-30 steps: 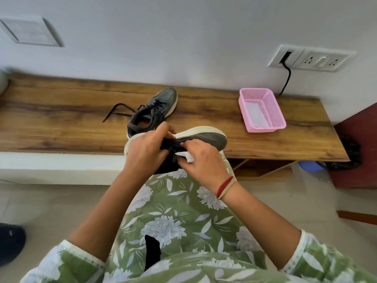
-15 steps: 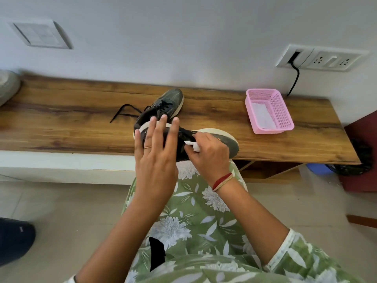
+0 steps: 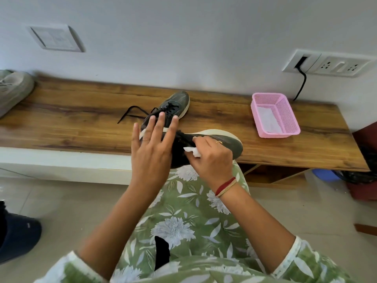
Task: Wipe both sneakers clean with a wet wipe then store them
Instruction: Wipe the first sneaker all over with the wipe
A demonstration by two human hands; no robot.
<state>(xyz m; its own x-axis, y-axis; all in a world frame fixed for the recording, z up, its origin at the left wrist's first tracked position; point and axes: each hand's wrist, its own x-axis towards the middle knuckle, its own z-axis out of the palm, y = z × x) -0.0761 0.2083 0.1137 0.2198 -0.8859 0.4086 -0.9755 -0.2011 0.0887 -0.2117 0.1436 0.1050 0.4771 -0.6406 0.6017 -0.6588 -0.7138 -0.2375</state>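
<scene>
A dark grey sneaker with a pale sole (image 3: 228,140) lies on its side on my lap, toe pointing right. My left hand (image 3: 152,148) is in front of its heel end with the fingers straight and spread. My right hand (image 3: 210,158) pinches a white wet wipe (image 3: 192,151) against the sneaker's side. The second dark grey sneaker (image 3: 173,108) stands on the wooden bench (image 3: 71,123) behind, its black laces trailing to the left.
A pink plastic basket (image 3: 283,127) holding a white sheet sits on the bench at the right. A light grey shoe (image 3: 12,88) lies at the bench's left end. A dark blue shoe (image 3: 18,235) is on the floor, lower left. A black cable (image 3: 301,84) hangs from a wall socket.
My left hand let go of the sneaker's heel and straightened its fingers. The sneaker turned more onto its side. My right hand kept the wipe on it.
</scene>
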